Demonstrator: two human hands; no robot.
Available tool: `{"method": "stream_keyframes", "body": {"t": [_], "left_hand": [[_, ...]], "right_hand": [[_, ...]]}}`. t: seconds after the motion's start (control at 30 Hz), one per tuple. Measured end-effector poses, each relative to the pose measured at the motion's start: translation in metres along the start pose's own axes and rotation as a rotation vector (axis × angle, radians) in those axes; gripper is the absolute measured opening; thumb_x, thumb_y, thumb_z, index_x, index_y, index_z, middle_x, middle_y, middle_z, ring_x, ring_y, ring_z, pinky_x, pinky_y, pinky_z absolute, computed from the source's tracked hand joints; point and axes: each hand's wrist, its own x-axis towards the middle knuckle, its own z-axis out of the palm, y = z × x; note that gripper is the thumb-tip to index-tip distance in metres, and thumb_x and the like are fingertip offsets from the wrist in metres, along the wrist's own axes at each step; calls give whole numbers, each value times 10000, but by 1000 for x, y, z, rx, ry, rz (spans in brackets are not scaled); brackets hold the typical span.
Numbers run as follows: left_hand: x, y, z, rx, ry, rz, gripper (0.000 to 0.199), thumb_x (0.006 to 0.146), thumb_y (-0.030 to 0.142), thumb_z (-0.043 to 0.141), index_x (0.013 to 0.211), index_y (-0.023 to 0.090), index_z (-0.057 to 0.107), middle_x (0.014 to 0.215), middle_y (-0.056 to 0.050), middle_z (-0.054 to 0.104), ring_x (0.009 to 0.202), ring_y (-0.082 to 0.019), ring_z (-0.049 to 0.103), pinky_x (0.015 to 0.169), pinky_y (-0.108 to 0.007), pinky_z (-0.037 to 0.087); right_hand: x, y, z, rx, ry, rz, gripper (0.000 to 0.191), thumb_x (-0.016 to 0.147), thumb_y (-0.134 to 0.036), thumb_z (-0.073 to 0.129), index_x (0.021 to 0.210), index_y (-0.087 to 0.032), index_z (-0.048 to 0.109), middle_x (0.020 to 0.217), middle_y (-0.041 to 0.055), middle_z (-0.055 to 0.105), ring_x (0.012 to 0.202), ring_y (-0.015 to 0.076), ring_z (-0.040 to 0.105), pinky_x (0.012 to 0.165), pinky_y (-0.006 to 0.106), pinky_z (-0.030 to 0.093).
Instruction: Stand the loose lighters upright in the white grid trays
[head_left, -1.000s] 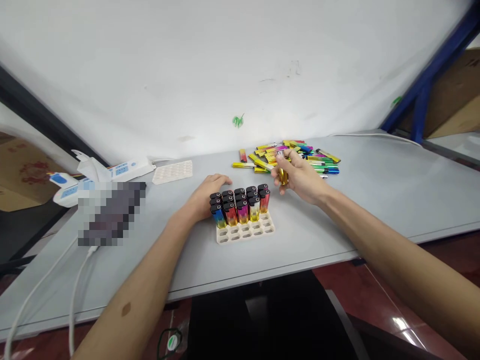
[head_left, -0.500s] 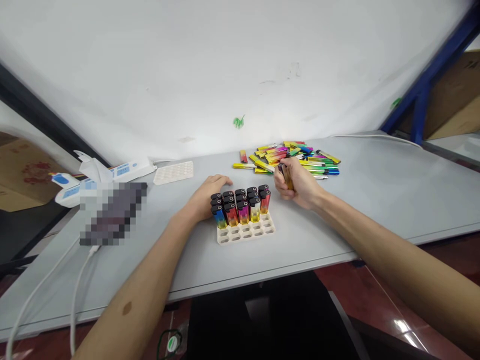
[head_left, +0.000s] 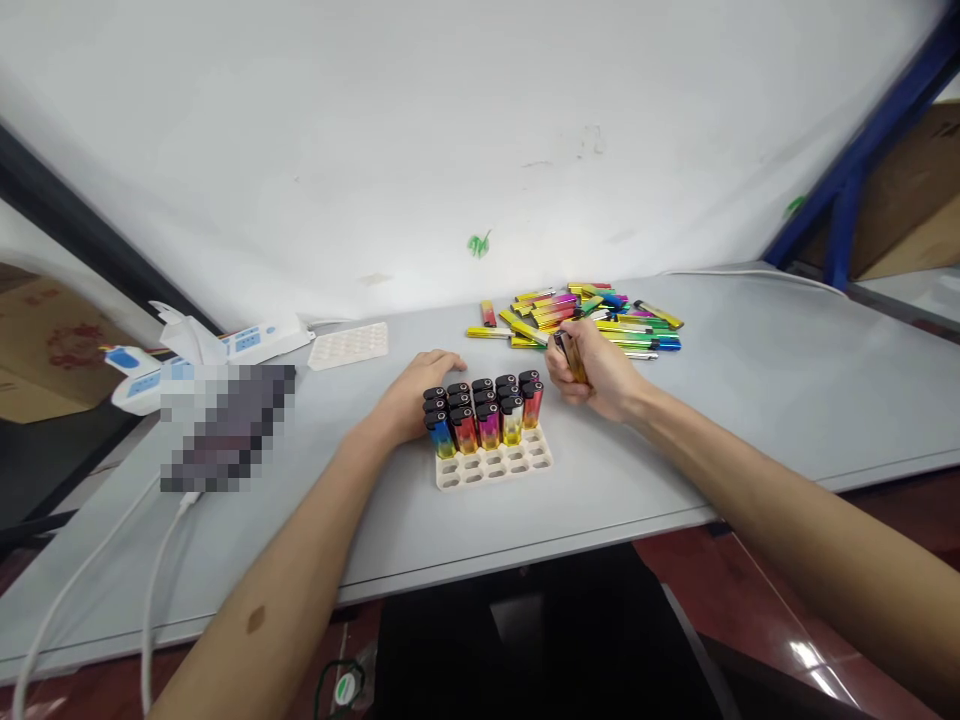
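Note:
My right hand [head_left: 592,368] is closed around a lighter [head_left: 574,358] with a black top and a golden body, just right of the tray. Beside the left of the white tray [head_left: 495,478], my left hand [head_left: 421,390] lies on the table with its visible fingers stretched out; part of it is hidden behind the lighters. Several upright lighters [head_left: 489,425] with black tops and blue, red, purple and yellow bodies fill the tray's back rows. Its front holes are bare. A loose pile of shiny lighters [head_left: 555,310] lies by the wall, beyond my right hand.
Another white holed tray [head_left: 349,345] lies at the back left. Near it are a power strip [head_left: 259,340], a white tissue [head_left: 184,335] and a pixelated dark object [head_left: 229,430] with a white cable [head_left: 161,560]. The table's front edge [head_left: 525,550] runs close to me.

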Motion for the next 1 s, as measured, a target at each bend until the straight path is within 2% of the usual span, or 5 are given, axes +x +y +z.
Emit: {"method": "stream_keyframes", "body": {"t": [0.27, 0.4, 0.57, 0.77, 1.0], "left_hand": [[0, 0, 0, 6, -2, -7, 472, 771, 246, 580, 1238, 182, 577, 1388, -121, 590, 1304, -287, 520, 1120, -421, 436], [0, 0, 0, 5, 4, -6, 483, 763, 249, 590, 1242, 184, 582, 1389, -116, 591, 1308, -282, 520, 1125, -401, 433], [0, 0, 1, -2, -2, -2, 482, 779, 229, 576, 1257, 168, 574, 1404, -122, 580, 1315, -279, 512, 1128, -404, 425], [0, 0, 1, -2, -6, -4, 480, 783, 217, 570, 1260, 158, 573, 1400, -123, 578, 1311, -279, 506, 1130, -404, 421], [0, 2, 0, -1, -5, -10, 473, 773, 218, 581, 1244, 179, 572, 1388, -120, 587, 1305, -280, 510, 1126, -420, 426]], "right_hand": [[0, -1, 2, -33, 59, -27, 516, 941, -580, 384, 579, -214, 430, 519, -43, 322, 400, 82, 188, 421, 261, 157], [-2, -5, -1, -36, 34, -53, 503, 944, -606, 402, 722, -193, 586, 632, -10, 432, 499, 113, 358, 462, 265, 273], [-6, -10, -16, -167, -54, -177, 301, 881, -477, 681, 789, -191, 661, 808, 13, 566, 746, 137, 498, 696, 279, 403], [-11, -17, -32, -203, -139, -224, 274, 819, -428, 785, 744, -194, 664, 742, -14, 531, 678, 114, 445, 643, 282, 388], [-18, -21, -30, -285, -281, -161, 249, 796, -375, 815, 899, -204, 667, 759, 7, 692, 702, 143, 630, 684, 308, 503]]}}
